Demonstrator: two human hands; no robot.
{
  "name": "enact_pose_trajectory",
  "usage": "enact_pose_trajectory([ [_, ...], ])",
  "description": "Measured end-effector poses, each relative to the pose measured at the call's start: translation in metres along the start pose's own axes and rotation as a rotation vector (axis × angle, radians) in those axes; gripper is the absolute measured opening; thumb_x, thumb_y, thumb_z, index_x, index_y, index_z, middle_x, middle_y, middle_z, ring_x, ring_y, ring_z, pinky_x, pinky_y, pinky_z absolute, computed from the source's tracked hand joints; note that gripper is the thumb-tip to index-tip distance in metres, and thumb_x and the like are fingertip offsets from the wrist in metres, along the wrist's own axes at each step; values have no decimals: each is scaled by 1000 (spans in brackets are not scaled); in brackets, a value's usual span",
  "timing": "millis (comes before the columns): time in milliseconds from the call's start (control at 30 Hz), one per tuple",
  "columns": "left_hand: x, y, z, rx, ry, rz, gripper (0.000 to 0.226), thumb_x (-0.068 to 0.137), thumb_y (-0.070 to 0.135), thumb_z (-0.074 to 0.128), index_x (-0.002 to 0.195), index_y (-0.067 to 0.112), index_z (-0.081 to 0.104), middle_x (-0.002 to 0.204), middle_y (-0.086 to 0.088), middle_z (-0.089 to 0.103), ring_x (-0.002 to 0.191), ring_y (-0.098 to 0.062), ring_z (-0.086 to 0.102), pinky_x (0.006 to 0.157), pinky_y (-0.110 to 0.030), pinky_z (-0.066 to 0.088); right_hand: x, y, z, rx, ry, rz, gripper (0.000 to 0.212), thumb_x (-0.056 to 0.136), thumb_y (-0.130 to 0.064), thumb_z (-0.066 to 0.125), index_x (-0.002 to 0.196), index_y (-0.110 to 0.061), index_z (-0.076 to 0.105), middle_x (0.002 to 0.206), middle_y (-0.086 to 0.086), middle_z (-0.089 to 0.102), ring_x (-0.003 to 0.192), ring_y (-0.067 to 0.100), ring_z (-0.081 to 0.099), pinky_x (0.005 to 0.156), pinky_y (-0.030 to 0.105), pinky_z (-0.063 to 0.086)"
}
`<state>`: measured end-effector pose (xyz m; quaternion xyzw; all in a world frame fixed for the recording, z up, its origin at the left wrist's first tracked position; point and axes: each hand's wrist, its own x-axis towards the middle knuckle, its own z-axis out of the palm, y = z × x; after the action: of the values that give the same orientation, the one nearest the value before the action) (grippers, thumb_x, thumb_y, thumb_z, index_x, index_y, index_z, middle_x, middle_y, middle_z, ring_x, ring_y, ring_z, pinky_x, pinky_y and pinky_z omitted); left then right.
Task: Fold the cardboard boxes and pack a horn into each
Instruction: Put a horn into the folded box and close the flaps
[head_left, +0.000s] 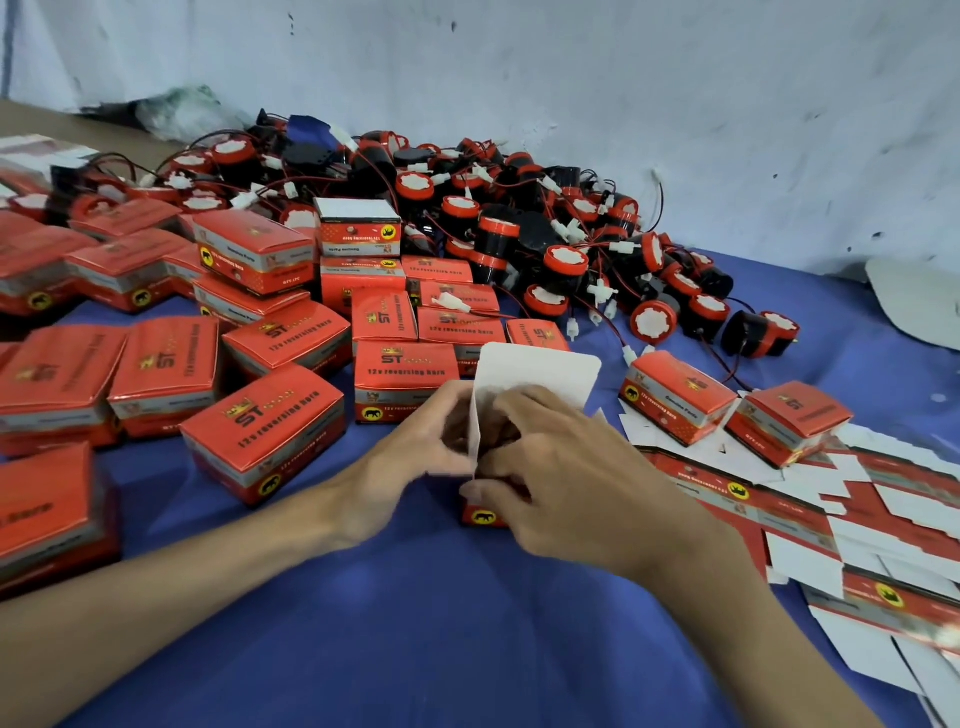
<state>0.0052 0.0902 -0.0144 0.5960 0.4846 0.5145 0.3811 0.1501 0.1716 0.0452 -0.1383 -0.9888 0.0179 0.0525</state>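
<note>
Item in hand: red-and-white cardboard box (535, 374), centre of the frame, standing on the blue-cloth worktop (415, 623), with its white lid flap upright and not closed.
Left grip: the left hand (415, 441) curls round the box's left side, its fingertips hidden behind the flap.
Right grip: the right hand (561, 467) curls over the box's right side and front, thumb pressed near the lower front edge above the yellow emblem.
Contents: both hands mask the interior, so I cannot tell whether a horn is inside.
Stock: heap of round black-and-red plastic horns (519, 218) with wired white plugs, upper centre to right. Closed red boxes (265, 426), left half. Flat printed carton blanks (779, 509), right edge.
Step judged: squaring the body and tucking the side flaps before the lid closes.
Recommendation: brace the walls square with the left hand and fold the side flaps fully inward first. Keep any wire below the rim, then lower the lid and seat its tongue inside the front wall without creasing.
</note>
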Motion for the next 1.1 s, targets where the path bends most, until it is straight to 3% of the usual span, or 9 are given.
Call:
enact_pose_trajectory([
  [67,-3,-10,1,134,96,-25,10,96,3,46,94,7,55,86,-12,58,75,-14,52,56,-11,42,-2,-1,0,39,44,-10,29,93,-46,49,93,-28,72,106,-6,53,112,12,43,83,35,42],
  [100,-3,-14,7,159,139,-46,23,101,9,39,85,6,55,79,-10,54,70,-14,52,55,-11,42,-4,-1,0,4,50,-44,31,93,-46,50,91,-26,73,106,-5,56,110,13,46,81,36,43],
  [200,-4,-5,9,-11,152,-14,29,100,33,41,112,11,55,104,-9,62,99,-11,60,83,-17,48,-15,5,5,-121,401,-135,29,92,-38,56,79,-17,73,102,1,63,100,19,55,78,32,45],
  [333,13,2,12,-101,212,-94,39,93,37,54,126,18,49,120,-1,64,112,-8,60,96,-25,49,-35,21,22,134,931,138,21,88,-17,54,87,-2,69,94,13,61,90,20,56,79,20,42],
  [433,17,4,18,85,298,-89,34,88,21,64,120,26,53,113,14,65,105,5,59,85,-12,48,-41,30,34,472,762,172,27,87,-22,49,86,-7,71,84,0,69,80,7,63,75,12,43],
  [667,14,5,16,217,350,7,30,88,7,65,114,22,62,110,14,67,102,5,61,82,-10,47,-37,31,44,478,549,3,30,90,-28,50,98,-12,74,101,-4,73,95,11,66,83,32,52],
  [800,13,10,12,432,328,147,21,83,-2,69,100,9,73,101,4,69,96,-2,63,81,-12,47,-37,28,34,1133,493,257,31,83,-56,51,104,-33,51,70,8,64,82,29,65,73,38,49],
  [867,13,12,11,511,319,190,22,79,-4,72,97,8,75,98,3,70,94,-2,64,80,-10,46,-37,27,35,1104,495,258,34,85,-52,54,116,-40,49,59,-3,58,66,10,62,59,19,45],
  [1100,-5,6,0,556,59,174,64,81,50,59,136,18,51,138,14,50,127,0,45,102,-15,36,-36,27,44,954,460,215,31,74,-38,64,105,-39,64,94,-25,69,95,-6,64,77,9,48],
])
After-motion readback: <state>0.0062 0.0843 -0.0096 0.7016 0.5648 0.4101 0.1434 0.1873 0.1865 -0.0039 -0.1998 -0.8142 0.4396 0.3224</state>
